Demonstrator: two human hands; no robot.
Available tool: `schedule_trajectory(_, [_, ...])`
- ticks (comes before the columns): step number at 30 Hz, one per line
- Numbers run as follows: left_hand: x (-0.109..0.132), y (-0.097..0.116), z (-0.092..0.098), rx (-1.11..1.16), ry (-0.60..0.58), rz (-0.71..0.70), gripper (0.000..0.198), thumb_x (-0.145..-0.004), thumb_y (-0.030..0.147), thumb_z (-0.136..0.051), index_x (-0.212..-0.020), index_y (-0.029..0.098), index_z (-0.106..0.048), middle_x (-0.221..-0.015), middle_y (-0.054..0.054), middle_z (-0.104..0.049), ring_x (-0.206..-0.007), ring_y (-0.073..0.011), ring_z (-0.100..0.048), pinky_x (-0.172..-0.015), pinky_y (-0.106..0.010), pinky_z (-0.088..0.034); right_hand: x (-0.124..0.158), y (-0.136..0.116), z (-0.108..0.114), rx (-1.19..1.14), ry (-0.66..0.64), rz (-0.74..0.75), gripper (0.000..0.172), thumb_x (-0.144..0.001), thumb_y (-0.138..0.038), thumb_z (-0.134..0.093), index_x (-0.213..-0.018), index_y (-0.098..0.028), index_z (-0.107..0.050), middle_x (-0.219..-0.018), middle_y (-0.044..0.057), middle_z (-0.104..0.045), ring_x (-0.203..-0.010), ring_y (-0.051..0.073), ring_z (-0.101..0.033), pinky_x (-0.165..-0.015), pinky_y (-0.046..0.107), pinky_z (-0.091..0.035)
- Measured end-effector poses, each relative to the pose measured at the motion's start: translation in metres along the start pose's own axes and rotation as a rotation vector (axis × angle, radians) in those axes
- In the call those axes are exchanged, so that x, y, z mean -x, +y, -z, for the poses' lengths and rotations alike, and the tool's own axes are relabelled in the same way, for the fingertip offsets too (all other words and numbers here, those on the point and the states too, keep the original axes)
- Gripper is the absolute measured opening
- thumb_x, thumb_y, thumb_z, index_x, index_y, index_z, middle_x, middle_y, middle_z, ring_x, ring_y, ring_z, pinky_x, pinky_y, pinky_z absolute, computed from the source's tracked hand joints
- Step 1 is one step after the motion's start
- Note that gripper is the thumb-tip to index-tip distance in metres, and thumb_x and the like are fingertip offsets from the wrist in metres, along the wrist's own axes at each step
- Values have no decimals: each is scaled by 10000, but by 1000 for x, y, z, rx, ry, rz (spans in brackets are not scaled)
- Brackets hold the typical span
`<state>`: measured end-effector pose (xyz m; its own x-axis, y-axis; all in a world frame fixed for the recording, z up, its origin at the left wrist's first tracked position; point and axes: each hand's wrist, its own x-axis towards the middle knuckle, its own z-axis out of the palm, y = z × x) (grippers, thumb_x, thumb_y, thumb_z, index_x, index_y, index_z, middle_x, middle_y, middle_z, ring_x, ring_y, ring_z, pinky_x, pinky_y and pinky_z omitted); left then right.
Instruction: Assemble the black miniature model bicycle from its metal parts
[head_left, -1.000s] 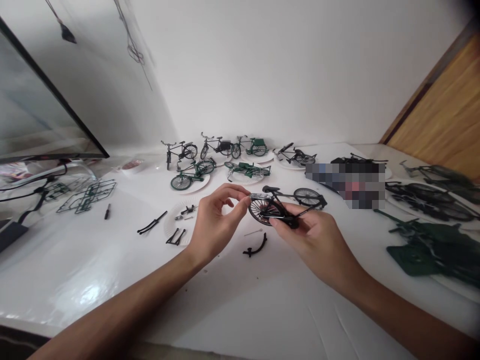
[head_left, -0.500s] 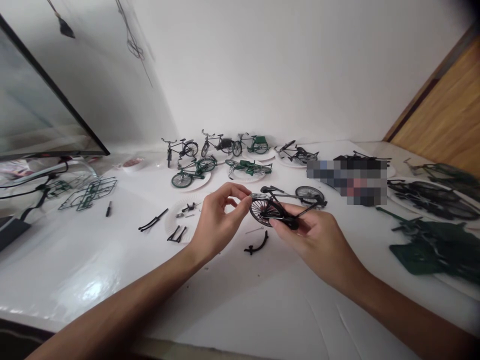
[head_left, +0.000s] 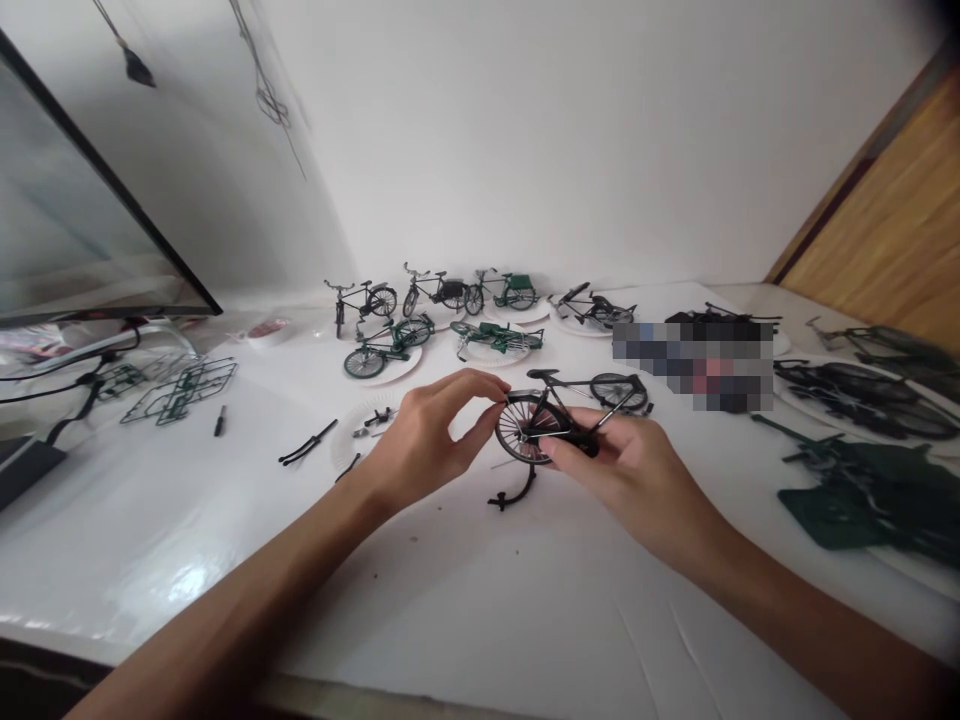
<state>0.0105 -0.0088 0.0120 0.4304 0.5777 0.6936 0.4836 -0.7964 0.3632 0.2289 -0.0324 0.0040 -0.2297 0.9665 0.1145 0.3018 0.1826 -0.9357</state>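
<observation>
A black model bicycle [head_left: 574,420] is held above the white table, its saddle upward and one spoked wheel toward the left. My right hand [head_left: 622,465] grips it low on the frame, thumb near that wheel's hub, fingers behind. At the left wheel's upper edge, my left hand [head_left: 442,425] pinches the fender end between thumb and fingertips. Just below lies a curved black fender part [head_left: 514,495]. Behind my left hand, a white paper plate [head_left: 345,425] carries small parts and is partly hidden. A thin black forked part [head_left: 309,443] rests left of the plate.
Several finished model bicycles [head_left: 435,290] stand along the wall, and green ones [head_left: 499,340] lie on plates before them. Green part frames [head_left: 180,390] and a small screwdriver [head_left: 220,420] lie left, near a monitor [head_left: 82,190]. Dark green model pieces [head_left: 862,490] lie at right.
The bicycle has tilted slightly, showing more of its side and raising the saddle a little. My left hand has shifted slightly and covers more of the plate's parts. Both hands keep their hold.
</observation>
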Motion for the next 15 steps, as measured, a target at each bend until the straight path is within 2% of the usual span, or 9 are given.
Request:
schedule_trajectory(5, [1, -7, 0, 12, 19, 13, 210, -956, 144, -612, -1159, 185, -648, -1081, -61, -748, -969, -159, -720, -867, -303, -606, -2, 3, 3, -123, -27, -73, 240, -904, -397, -674, -1089, -267, -755, -1032, 21, -781, -1029, 270, -719, -856, 364, -562])
schedule_trajectory(11, [1, -12, -2, 7, 43, -66, 168, -948, 117, -632, -1102, 166, -677, -1055, -69, -742, -949, -142, -708, -840, -276, -595, -1, 1, 1, -296, -72, -105, 251, -881, -365, -722, -1103, -253, -761, -1011, 10, -775, -979, 198, -724, -883, 306, -589])
schedule_trajectory(15, [-1, -11, 4, -81, 12, -174, 199, -950, 95, -619, -1132, 149, -679, -1062, -94, -733, -930, -147, -697, -781, -273, -587, -2, 2, -1, -412, -93, -163, 249, -863, -345, -752, -1092, -249, -767, -1051, 17, -771, -991, 177, -721, -906, 288, -599])
